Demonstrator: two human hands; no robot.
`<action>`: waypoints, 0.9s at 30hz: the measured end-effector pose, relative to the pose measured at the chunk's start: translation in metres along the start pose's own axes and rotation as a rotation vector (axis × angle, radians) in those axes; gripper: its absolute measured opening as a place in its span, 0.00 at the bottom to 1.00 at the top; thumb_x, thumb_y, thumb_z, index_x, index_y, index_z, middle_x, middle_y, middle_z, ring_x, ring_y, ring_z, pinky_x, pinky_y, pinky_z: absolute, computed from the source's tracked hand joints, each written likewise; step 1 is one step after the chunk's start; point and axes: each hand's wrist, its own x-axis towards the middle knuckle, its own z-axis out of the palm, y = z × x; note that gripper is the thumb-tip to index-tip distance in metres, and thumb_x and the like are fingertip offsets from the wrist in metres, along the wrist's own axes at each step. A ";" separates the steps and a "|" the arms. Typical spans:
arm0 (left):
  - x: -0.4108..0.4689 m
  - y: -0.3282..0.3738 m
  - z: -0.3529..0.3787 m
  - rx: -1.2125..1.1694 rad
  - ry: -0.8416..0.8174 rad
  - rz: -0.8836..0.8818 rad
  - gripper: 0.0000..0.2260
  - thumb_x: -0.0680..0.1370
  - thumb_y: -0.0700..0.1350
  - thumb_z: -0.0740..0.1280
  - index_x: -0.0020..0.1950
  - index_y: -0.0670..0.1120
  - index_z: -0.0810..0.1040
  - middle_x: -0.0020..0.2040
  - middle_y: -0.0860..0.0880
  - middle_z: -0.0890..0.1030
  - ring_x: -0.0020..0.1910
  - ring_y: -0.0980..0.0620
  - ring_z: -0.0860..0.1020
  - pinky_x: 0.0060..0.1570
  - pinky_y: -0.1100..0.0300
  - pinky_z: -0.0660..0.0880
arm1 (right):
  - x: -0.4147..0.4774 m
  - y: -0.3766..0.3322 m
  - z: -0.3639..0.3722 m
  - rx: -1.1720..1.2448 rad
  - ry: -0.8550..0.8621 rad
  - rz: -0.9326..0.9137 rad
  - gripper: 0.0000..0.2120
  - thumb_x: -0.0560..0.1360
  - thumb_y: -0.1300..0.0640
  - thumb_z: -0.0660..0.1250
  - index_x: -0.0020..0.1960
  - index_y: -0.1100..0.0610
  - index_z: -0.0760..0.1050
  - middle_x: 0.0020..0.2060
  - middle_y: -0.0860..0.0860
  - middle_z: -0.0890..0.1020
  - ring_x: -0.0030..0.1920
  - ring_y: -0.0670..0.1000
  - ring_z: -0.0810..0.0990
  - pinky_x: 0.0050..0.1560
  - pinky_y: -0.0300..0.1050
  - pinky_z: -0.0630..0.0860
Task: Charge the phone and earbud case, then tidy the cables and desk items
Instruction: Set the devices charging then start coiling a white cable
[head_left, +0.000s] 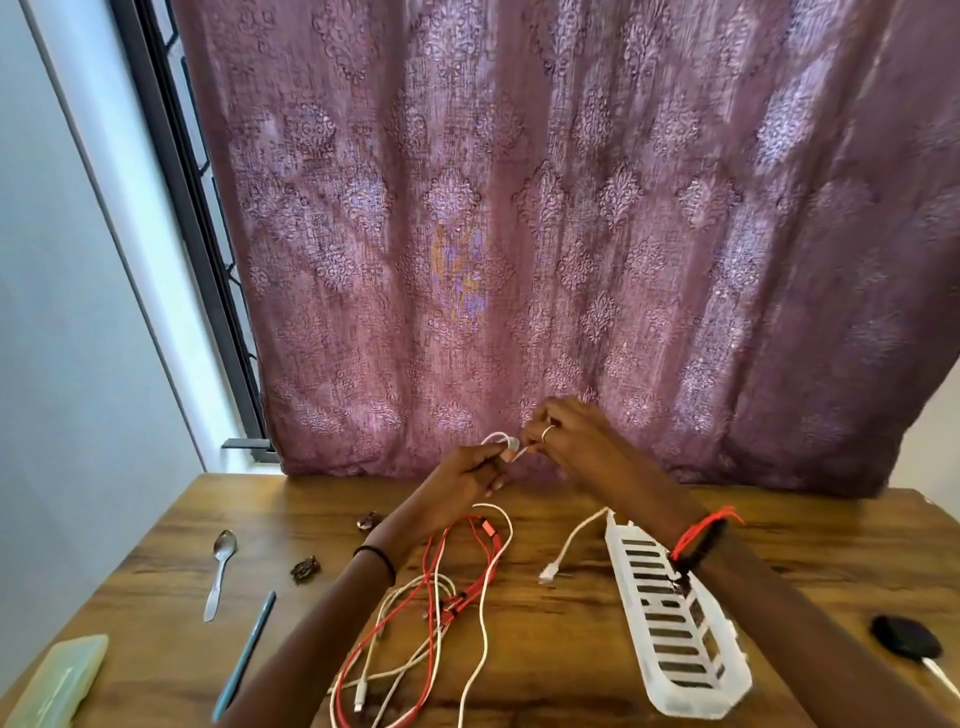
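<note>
Far left, at the near edge of the table (571, 649), we see a pale green box (57, 680) lying flat, partly cut off by the frame. Right of it a spoon (221, 571) lies with its bowl away from us. A teal pen (244, 654) lies slanted just beside the spoon, not touching. Two small dark bits (306, 569) sit further in; we cannot tell what they are.

In the centre both hands are raised over the table's far edge, in front of the curtain (519, 208). The left hand (475, 470) has its fingers curled round a small coil of white cable (501, 441), gripping it. The right hand (563, 431), ring (548, 432) on one finger, pinches the same cable with its fingertips, just beside the left hand; blur hides the exact hold.

Below the hands a tangle (441, 597) of red and white cables lies loose on the table, running toward us beside the left forearm. Right of it a loose cable (566, 551), white, lies curved with its plug on the wood and its far end at the tray (670, 639). The tray is white, slotted and lies lengthways, partly under the right forearm.

Far right, the black case (906, 636) sits on the table near the right edge, well apart from the hands. A thin lead (940, 675) lies at its near side; we cannot tell if it is plugged in
</note>
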 end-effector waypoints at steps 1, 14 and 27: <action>0.000 -0.002 0.002 -0.035 -0.020 -0.020 0.12 0.81 0.37 0.56 0.42 0.47 0.75 0.30 0.52 0.68 0.27 0.63 0.66 0.30 0.70 0.63 | -0.002 0.003 0.006 -0.106 0.078 -0.029 0.11 0.64 0.58 0.68 0.46 0.55 0.81 0.48 0.55 0.79 0.53 0.57 0.75 0.48 0.52 0.73; 0.012 0.000 0.011 -0.245 -0.017 -0.067 0.11 0.81 0.38 0.57 0.49 0.42 0.79 0.28 0.58 0.69 0.28 0.62 0.66 0.31 0.71 0.65 | -0.015 -0.009 0.046 0.479 0.304 0.210 0.17 0.73 0.62 0.58 0.57 0.65 0.78 0.50 0.56 0.83 0.52 0.44 0.79 0.60 0.23 0.63; 0.014 0.002 0.017 -1.019 0.007 -0.199 0.07 0.78 0.36 0.55 0.49 0.39 0.73 0.28 0.54 0.68 0.24 0.60 0.66 0.33 0.65 0.72 | -0.006 -0.026 0.060 0.978 0.451 0.543 0.14 0.71 0.58 0.67 0.56 0.53 0.78 0.48 0.47 0.80 0.49 0.40 0.79 0.49 0.24 0.70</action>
